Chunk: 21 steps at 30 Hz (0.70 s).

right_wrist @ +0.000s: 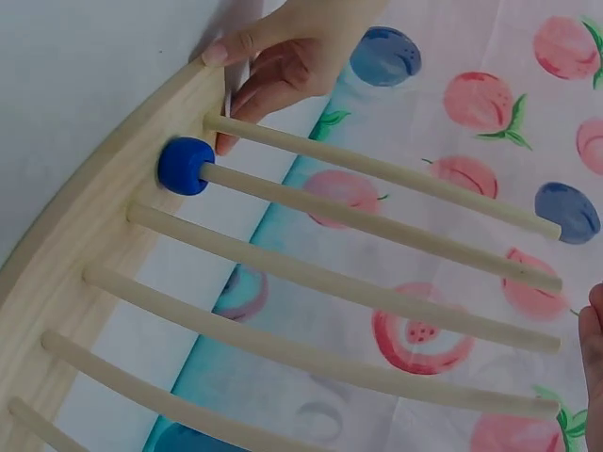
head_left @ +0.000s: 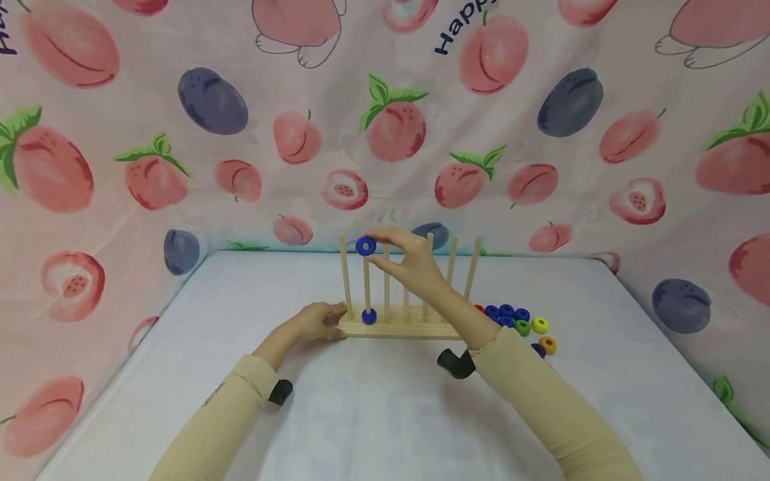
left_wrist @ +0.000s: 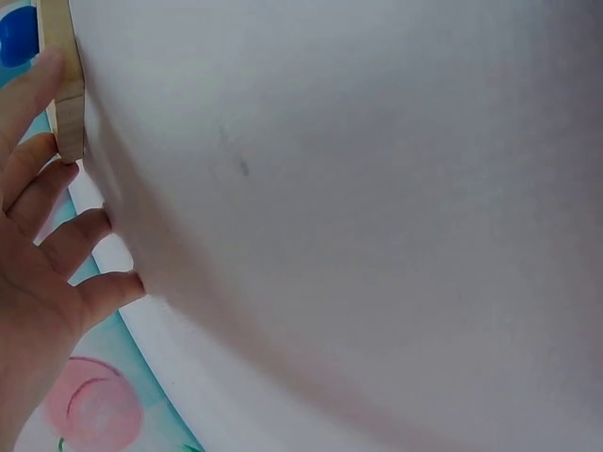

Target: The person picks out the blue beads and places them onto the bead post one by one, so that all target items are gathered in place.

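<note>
A wooden rack [head_left: 397, 329] with a row of upright pegs stands on the table. One blue bead [head_left: 369, 317] sits at the foot of the second peg from the left. My right hand [head_left: 416, 264] pinches another blue bead [head_left: 359, 249] between thumb and fingertips, its hole facing me, at the top of that same peg. With thumb in front and fingers behind, my left hand [head_left: 315, 321] grips the rack's left end. The left wrist view has those fingers at the base's corner [left_wrist: 70, 122]. In the right wrist view only a sliver of the right hand [right_wrist: 592, 348] shows, its bead out of frame.
Right of the rack lie loose beads: several blue ones [head_left: 506, 311], a green one [head_left: 523, 327], a yellow one [head_left: 540, 325] and an orange one [head_left: 548, 345]. My right forearm partly hides this group. Behind the white table [head_left: 373, 414] hangs a fruit-print cloth [head_left: 361, 100].
</note>
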Each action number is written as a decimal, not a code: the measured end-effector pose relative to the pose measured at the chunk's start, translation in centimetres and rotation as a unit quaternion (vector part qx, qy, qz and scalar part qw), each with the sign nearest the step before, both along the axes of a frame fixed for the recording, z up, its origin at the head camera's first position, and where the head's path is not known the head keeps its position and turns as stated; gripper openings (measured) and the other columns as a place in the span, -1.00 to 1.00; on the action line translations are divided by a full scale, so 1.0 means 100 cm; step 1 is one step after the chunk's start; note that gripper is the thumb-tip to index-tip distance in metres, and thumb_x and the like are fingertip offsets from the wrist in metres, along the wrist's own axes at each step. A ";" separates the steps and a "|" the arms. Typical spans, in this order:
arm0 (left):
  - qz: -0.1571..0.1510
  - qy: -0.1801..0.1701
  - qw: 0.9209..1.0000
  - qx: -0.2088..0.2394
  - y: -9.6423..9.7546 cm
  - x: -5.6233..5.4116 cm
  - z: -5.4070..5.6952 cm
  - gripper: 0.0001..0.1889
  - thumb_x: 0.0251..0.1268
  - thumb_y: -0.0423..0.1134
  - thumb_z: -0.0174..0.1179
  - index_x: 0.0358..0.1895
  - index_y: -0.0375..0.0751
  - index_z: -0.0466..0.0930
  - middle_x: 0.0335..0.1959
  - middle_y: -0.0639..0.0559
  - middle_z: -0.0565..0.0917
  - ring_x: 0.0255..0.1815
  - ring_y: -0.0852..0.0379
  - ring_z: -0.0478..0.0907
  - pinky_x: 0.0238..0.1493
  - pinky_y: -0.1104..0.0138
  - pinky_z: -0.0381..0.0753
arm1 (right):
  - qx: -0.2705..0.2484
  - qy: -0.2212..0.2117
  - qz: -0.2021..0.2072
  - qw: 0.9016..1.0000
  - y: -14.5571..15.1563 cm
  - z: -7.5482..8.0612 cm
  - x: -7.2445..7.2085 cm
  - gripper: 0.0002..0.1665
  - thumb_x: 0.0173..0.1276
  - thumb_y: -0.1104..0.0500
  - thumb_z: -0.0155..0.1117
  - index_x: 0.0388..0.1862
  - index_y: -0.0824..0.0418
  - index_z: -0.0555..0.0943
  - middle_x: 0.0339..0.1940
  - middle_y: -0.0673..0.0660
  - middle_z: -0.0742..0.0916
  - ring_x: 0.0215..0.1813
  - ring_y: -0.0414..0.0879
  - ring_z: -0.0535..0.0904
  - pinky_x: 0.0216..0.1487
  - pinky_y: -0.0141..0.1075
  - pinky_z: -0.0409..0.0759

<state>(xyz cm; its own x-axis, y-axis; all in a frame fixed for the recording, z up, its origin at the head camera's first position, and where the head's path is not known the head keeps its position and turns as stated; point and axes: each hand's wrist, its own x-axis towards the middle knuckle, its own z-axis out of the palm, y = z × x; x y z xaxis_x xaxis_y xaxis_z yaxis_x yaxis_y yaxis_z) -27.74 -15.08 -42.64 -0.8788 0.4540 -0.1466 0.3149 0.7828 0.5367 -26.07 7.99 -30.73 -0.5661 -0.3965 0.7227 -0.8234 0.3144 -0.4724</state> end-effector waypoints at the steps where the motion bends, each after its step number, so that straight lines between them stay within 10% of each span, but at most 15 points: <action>1: 0.000 0.001 1.000 0.000 0.000 0.000 0.000 -0.36 0.14 -0.16 0.32 0.29 -0.28 0.37 0.35 -0.14 0.36 0.37 -0.25 0.28 0.38 -0.09 0.22 | 0.002 0.006 -0.004 1.000 0.000 0.001 -0.001 -0.58 0.12 0.34 0.39 0.01 0.39 0.60 -0.05 0.27 0.72 -0.03 0.06 0.64 0.05 -0.11 0.63; 21: -0.004 0.008 1.000 -0.011 0.000 0.000 -0.001 -0.35 0.15 -0.15 0.31 0.31 -0.28 0.35 0.36 -0.17 0.36 0.37 -0.27 0.26 0.39 -0.10 0.19 | 0.002 -0.081 -0.043 0.996 -0.007 0.016 -0.022 -0.58 0.20 0.25 0.35 0.06 0.35 0.59 -0.06 0.26 0.70 0.04 0.05 0.61 0.11 -0.15 0.59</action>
<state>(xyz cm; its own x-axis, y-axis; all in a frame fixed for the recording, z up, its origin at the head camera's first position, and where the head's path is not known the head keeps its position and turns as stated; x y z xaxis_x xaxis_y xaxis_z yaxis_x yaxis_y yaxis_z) -27.74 -15.04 -42.71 -0.8770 0.4587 -0.1430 0.3298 0.7912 0.5151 -28.25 7.28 -29.15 -0.7066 -0.3440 0.6184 -0.7069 0.3819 -0.5953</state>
